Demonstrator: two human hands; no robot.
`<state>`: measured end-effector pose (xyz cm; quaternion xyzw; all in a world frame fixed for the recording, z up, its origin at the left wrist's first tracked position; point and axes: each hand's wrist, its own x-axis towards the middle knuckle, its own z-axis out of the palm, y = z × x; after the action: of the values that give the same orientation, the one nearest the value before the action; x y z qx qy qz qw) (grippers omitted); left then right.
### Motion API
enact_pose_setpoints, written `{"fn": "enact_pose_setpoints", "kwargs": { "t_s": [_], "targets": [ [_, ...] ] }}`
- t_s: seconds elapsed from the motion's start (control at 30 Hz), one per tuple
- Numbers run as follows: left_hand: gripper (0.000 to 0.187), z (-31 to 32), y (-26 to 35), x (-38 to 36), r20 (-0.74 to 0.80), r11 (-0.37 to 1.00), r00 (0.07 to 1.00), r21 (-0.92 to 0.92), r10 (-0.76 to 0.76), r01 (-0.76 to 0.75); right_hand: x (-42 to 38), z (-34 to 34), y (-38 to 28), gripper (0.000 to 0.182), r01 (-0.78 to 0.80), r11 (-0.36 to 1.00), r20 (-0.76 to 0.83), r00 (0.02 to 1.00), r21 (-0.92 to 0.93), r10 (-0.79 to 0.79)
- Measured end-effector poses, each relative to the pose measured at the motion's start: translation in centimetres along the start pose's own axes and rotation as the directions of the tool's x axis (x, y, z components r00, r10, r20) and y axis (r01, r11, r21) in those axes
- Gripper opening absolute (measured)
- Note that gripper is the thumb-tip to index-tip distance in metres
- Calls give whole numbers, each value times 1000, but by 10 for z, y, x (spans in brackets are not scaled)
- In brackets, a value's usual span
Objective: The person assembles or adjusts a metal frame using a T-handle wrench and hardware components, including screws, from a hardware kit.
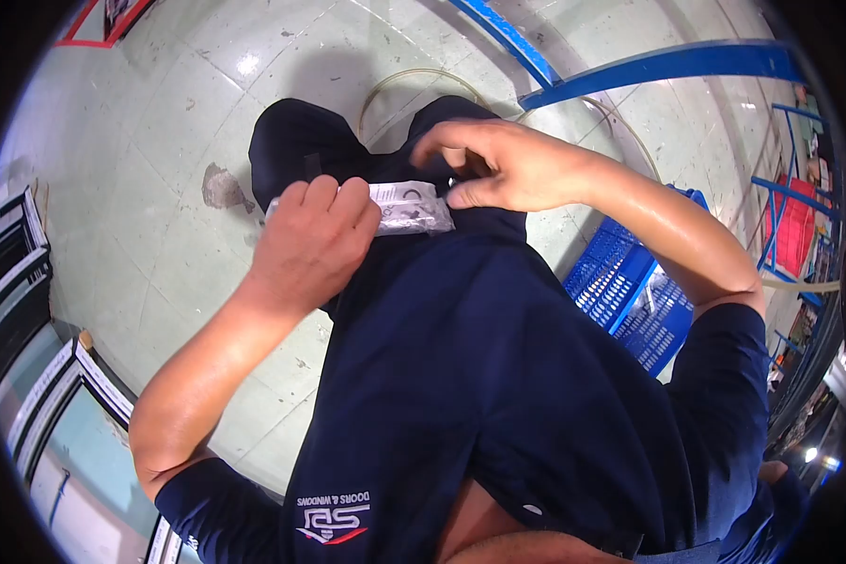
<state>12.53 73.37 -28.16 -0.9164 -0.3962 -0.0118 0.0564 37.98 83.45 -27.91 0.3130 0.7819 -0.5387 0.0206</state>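
A narrow packet in clear plastic wrap (409, 208), with dark print on a white surface, lies across my lap at the thighs. Over its left end my left hand (321, 235) is closed, the fingers curled round it and hiding that part. Near the packet's right end is my right hand (508, 164), thumb and fingers apart, the thumb tip right at the crumpled wrap. Dark navy trousers (301, 132) show beneath and beyond the packet.
To the right on the tiled floor stands a blue plastic basket (611, 258) with things in it. A blue metal frame (667, 70) crosses the upper right, with a pale hose (395, 77) on the floor. Dark-and-white window frames (42, 414) lean at the left.
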Motion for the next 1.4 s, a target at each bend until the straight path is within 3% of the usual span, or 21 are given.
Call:
{"fn": "enact_pose_setpoints", "kwargs": {
  "t_s": [0.03, 0.1, 0.13, 0.17, 0.23, 0.3, 0.37, 0.43, 0.63, 0.7, 0.77, 0.87, 0.93, 1.03, 1.1, 1.17, 1.2, 1.3, 1.37, 1.4],
  "targets": [
    [6, -2, -7, 0, -36, 998, 998, -40, 44, -46, 0, 3, -1, 26, 3, 1000, 12, 1000, 4, -3],
    [6, -4, -20, 2, -67, 993, 994, -76, 88, -93, 2, 8, 0, 38, 362, 926, 44, 932, -111, -359],
    [8, -5, -26, 3, -74, 987, 992, -119, 102, -110, 5, 11, -2, 39, 373, 910, 100, 927, -182, -360],
    [9, -5, -30, 4, -81, 978, 990, -163, 114, -126, 7, 11, -5, 39, 379, 909, 104, 925, -173, -366],
    [15, -2, -34, 5, -27, 965, 995, -242, 99, -103, 12, 9, -13, 38, 284, 957, 228, 930, 54, -289],
    [22, 9, -25, 10, 48, 898, 987, -423, 153, -119, 14, 13, -12, 37, 279, 949, 265, 913, 144, -309],
    [29, 31, -11, 8, 39, 878, 989, -466, 143, -108, 11, 11, -9, 32, 75, 967, 415, 893, 242, -173],
    [34, 45, -4, 8, -44, 819, 998, -572, 34, -53, 5, 15, -3, 31, 85, 953, 389, 899, 291, -199],
    [34, 75, 0, 18, -102, 669, 993, -734, 64, -119, -12, 23, -11, 27, 19, 950, 260, 960, 312, -105],
    [28, 82, 6, 18, -171, 578, 984, -800, 41, -163, -20, 41, 1, 30, 316, 915, 50, 940, 250, -339],
    [30, 82, 7, 22, -212, 556, 976, -806, 53, -205, -24, 40, -2, 29, 475, 877, -31, 880, 69, -474],
    [34, 93, 11, 19, -144, 587, 989, -797, 39, -140, -30, 30, 5, 26, 319, 933, 40, 943, 167, -330],
    [35, 96, 7, 17, -141, 628, 990, -769, 12, -117, -25, 18, 8, 30, 216, 967, 88, 969, 137, -229],
    [39, 91, -3, 26, 25, 617, 1000, -786, -9, 26, -10, 10, 30, 31, 128, 970, 138, 978, 208, -159],
    [39, 88, 1, 34, -37, 570, 999, -821, 8, -35, -8, 13, 24, 39, -59, 974, 219, 976, 218, 10],
    [40, 95, 5, 39, 0, 603, 999, -797, 36, -22, -11, 7, 7, 45, -85, 996, 225, 971, 4, 81],
    [40, 98, 6, 38, 47, 622, 997, -783, 69, -6, -13, 6, 12, 49, -10, 999, 173, 985, -37, 16],
    [40, 107, 7, 36, 2, 637, 998, -770, 59, -36, -14, 7, 26, 51, -25, 995, 134, 990, -92, 37],
    [39, 112, 3, 38, -9, 681, 988, -723, 152, -112, -5, 11, 28, 51, 159, 976, 237, 964, -148, -121],
    [38, 109, 0, 40, 14, 688, 985, -717, 172, -110, -2, 10, 23, 50, 135, 982, 329, 941, -134, -85]
  ]
}}
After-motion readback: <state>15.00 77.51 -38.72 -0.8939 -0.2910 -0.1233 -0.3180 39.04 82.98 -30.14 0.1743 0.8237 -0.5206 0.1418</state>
